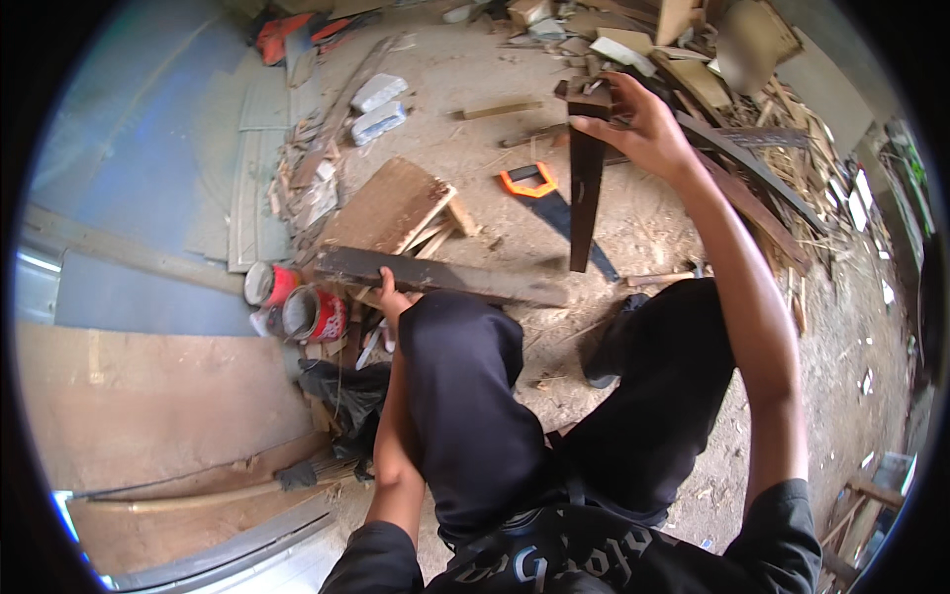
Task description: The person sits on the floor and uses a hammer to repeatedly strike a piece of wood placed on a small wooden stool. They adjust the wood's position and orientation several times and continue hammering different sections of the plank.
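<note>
My left hand (394, 295), beside my left knee, is closed on the near edge of a dark wooden plank (445, 279). That plank lies roughly level from left to right, and part of the hand is hidden behind my knee. Farther off to the right, my right hand (643, 127) grips the top end of a second dark wooden piece (586, 198). This piece hangs upright, its lower end close to the plank's far side. Behind it lies a handsaw (528, 181) with an orange and black handle, its dark blade partly covered by the upright piece.
A hammer (661, 279) lies beyond my right knee. A wooden block (388, 206) leans on scraps ahead, with two white-grey bricks (380, 107) farther back. Red cans (315, 315) stand at left. Piled scrap wood (752, 148) fills the right back.
</note>
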Action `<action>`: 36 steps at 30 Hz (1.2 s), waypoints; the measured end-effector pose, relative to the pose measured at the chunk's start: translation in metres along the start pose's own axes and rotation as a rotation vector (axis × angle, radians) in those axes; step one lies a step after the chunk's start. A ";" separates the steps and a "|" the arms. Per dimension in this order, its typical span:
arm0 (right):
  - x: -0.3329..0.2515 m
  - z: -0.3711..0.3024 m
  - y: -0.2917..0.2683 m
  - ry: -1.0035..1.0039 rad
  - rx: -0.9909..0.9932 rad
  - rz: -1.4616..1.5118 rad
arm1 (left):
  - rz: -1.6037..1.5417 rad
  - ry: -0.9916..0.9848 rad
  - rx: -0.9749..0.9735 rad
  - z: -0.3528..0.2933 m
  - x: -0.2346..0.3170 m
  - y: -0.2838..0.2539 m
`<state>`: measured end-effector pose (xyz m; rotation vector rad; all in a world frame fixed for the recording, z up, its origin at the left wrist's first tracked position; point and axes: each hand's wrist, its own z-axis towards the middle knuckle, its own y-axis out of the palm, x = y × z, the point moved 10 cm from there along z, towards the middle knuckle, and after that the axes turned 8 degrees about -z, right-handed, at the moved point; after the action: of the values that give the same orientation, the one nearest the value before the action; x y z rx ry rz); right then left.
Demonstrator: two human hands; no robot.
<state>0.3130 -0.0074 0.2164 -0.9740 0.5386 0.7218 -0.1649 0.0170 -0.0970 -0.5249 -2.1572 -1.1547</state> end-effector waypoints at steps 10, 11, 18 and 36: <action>0.000 -0.017 -0.065 0.095 0.215 -0.145 | -0.107 0.171 -0.317 -0.023 0.066 0.141; 0.011 -0.017 -0.070 0.126 0.217 -0.118 | -0.060 0.173 -0.388 -0.029 0.067 0.166; 0.066 -0.018 -0.071 0.150 0.087 -0.229 | 0.391 0.281 -0.553 -0.048 0.055 0.250; 0.054 -0.099 -0.198 0.289 0.539 -0.199 | 0.280 -0.036 -0.582 -0.045 -0.055 0.403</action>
<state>0.4887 -0.1504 0.2406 -0.6128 0.8244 0.2312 0.1322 0.1929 0.1220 -1.0664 -1.6808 -1.6104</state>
